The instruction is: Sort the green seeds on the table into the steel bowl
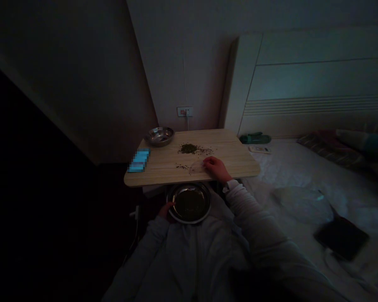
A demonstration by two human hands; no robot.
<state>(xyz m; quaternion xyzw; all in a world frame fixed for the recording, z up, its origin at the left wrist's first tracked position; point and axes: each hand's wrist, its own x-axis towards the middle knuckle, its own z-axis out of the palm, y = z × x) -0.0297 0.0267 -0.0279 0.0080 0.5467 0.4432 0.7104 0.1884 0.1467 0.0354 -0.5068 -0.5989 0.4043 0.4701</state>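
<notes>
One translucent piece (195, 167) pinched by right fingers (207, 161), left fingers (170, 204) gripping bowl (190, 221).

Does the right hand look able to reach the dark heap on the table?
Likely yes: the right hand, holding a clear piece, is close to the heap, with only tabletop and scattered bits between them.

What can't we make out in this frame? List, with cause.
Head view:
- Left hand: most fingers hidden by the lap bowl.
- Lap bowl contents: too dark to identify.
- Clear item at the right hand: see-through and dim, outline uncertain.
- Phone screen: pixelated.
- Dark object on the bed: blurred, unidentifiable.
</notes>
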